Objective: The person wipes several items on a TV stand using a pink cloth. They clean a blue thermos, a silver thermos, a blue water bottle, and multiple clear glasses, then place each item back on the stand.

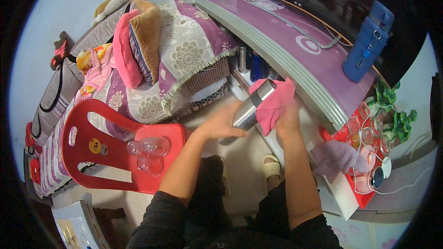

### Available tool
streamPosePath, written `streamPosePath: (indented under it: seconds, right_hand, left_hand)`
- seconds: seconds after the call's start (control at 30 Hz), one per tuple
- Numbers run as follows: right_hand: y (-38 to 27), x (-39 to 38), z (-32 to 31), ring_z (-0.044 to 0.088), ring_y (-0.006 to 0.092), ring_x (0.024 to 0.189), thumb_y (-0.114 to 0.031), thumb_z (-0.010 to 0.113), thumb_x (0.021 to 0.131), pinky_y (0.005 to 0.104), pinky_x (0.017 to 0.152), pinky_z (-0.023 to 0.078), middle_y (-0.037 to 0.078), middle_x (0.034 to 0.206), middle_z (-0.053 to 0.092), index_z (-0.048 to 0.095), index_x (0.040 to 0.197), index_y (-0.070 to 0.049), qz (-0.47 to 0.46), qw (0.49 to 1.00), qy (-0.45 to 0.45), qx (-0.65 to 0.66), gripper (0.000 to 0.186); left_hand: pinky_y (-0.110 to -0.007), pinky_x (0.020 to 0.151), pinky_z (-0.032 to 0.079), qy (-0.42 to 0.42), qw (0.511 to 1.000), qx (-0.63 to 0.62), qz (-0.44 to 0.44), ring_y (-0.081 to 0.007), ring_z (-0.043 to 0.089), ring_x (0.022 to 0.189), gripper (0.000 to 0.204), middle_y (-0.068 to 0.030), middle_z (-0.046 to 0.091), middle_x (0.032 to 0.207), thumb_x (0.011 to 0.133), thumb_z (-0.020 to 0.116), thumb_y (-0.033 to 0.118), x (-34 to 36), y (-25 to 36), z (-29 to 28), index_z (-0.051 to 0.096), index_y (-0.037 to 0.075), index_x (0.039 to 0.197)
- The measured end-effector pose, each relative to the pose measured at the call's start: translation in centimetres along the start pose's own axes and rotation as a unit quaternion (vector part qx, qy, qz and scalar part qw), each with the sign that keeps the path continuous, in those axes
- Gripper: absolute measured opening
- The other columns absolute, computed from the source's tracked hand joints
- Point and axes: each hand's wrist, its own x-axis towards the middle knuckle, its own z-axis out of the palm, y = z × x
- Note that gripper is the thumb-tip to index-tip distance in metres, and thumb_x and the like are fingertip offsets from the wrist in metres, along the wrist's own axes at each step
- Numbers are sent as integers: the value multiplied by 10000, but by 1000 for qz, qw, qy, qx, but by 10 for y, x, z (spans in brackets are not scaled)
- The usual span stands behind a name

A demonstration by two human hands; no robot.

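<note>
Brushed steel catches the light in front of the person: a cylindrical flask (246, 115), tilted, held in the air above the floor (249, 157), between a red chair (177, 133) and a purple-topped bench (323, 74). The left hand (224, 121) comes at it from the side, fingers curled around the lower end, thumb on the near face, probably because a grip there steadies the metal and leaves the upper part free. Pink cloth (275, 108) drapes over the flask's upper right side, gripped by the right hand (289, 121); from where I stand its folds hide most of those fingers, so I cannot tell how hard they press. The flask thus spans the gap between the hands, its base within the left fingers, its upper end beside the right ones, with cloth apparently between metal and skin.

Clear vessels (156, 146) lie grouped on the chair seat, perhaps to keep them near yet clear of the elbows. Over to the right, a mauve cloth (337, 157) lies bunched beside a red tray (364, 201) crowded with glassware (370, 134), and a blue bottle pouch (366, 48) stands on the bench.
</note>
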Motion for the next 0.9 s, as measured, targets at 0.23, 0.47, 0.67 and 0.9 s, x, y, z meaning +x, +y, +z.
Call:
streamPosePath:
  seconds: [0.23, 0.47, 0.67, 0.9]
  right_hand:
    - [-6, -3, -6, 510, 177, 1025, -433, 573, 830, 318, 911, 405, 50, 1127, 532, 411, 1250, -74, 3, 994, -108, -37, 576]
    - [-9, -8, -13, 482, 198, 1049, -355, 543, 874, 353, 910, 420, 54, 1199, 458, 345, 1308, -137, -22, 988, -138, 63, 525]
    - [-13, -3, -20, 464, 188, 1073, -383, 605, 821, 329, 944, 377, 60, 1197, 465, 348, 1306, -101, -37, 993, -113, -8, 618]
    - [-15, 2, -16, 509, 137, 988, -297, 646, 808, 275, 854, 426, 48, 1120, 509, 392, 1264, -60, 17, 997, -78, -23, 573]
  left_hand:
    - [-353, 882, 419, -205, 842, -499, -33, -259, 543, 982, 859, -153, 517, 1090, 601, 735, 393, -11, 13, 15, 353, 2, 1264]
    - [-428, 827, 480, -343, 564, -752, 5, -313, 569, 931, 812, -216, 521, 1026, 575, 748, 364, -2, 11, 53, 399, 0, 1211]
    - [-400, 822, 476, -291, 714, -637, 1, -279, 566, 944, 806, -185, 526, 1054, 595, 742, 343, 4, 28, 37, 376, 9, 1231]
    - [-352, 857, 423, -81, 942, -325, 16, -230, 532, 987, 832, -153, 523, 1055, 642, 744, 352, 6, 35, 25, 322, -20, 1254]
